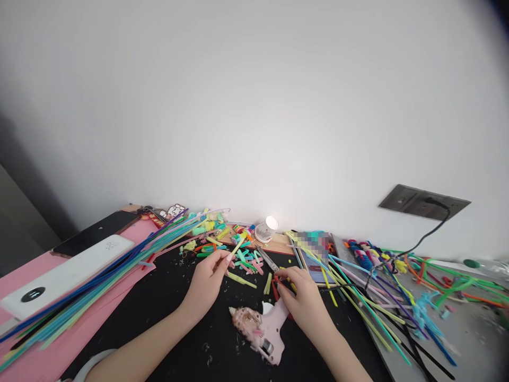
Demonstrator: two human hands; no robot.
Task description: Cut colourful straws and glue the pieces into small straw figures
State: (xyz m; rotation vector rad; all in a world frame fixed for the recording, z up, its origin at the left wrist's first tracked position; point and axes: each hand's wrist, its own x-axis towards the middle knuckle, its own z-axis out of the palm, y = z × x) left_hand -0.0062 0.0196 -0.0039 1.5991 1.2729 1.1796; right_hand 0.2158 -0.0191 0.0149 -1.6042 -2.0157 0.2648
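"Pinching a slim, pale yellow fuzzy strip (238, 246), your left hand (209, 275) has thumb and fingers closed on its lower end, and the strip slants up over a pile of short, multicoloured fuzzy pieces (248, 261)."

"And your right hand (304, 293)?"

"Well apart from your left one. Its fingers curl down beside metal-bladed scissors (269, 259) and some red and yellow bits; you cover too much for me to tell whether you grip anything. Just below it, a pale pink glue gun (273, 328) with a crusted brown nozzle end lies on your black mat (222, 339)."

"Any containers near you?"

"Near the wall, beyond your pile, sits a small white printed cup (265, 232). Its top glows so brightly that you can't make out what it holds. At your far right lies a clear plastic bottle with a green cap (473, 263); its contents are too blurred to tell."

"What flanks your mat?"

"On your left, a bundle of long blue, green and purple fuzzy stems (119, 284) crosses a white power bank (67, 273); on your right, more long stems fan out over a grey surface (457, 347)."
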